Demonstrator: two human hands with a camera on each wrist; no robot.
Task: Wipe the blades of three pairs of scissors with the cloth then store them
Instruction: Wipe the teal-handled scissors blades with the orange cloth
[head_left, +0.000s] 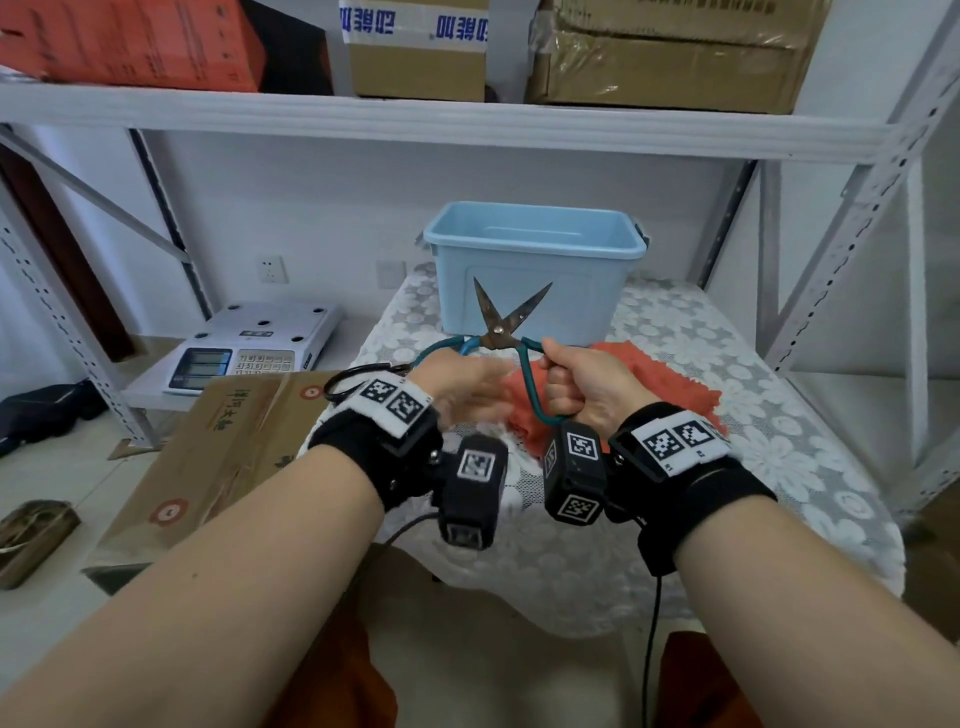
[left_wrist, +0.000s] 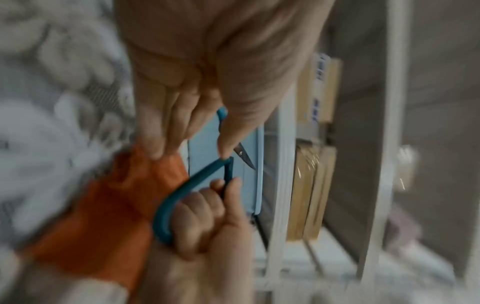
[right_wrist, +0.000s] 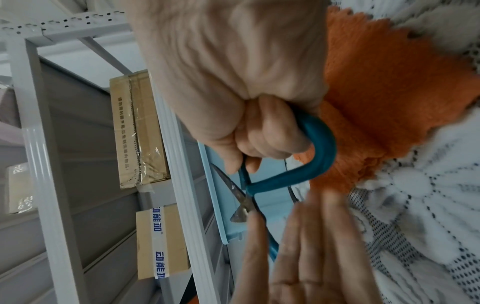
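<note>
While held above lace-covered surface (head_left: 727, 395), scissors (head_left: 501, 328) stand blades up, splayed in V; metal rusty, loops teal-coated. Right hand (head_left: 582, 384): grip clamped round right loop, fingers curled tight. Left hand (head_left: 460, 382): fingers straight, together, thumb tip at other loop; blurred, grasp not seen. Orange cloth (head_left: 639, 384), fluffy, zigzag-edged, lies beneath. Pale blue plastic bin (head_left: 535, 270) behind, lidless.

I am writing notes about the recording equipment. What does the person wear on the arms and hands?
Both forearms are bare, without sleeves or gloves. The left hand and right hand each have a black wrist strap with a white band printed with square black-and-white codes. A black camera box, also coded, hangs under each wrist, and a black cable runs down from the right one.
</note>
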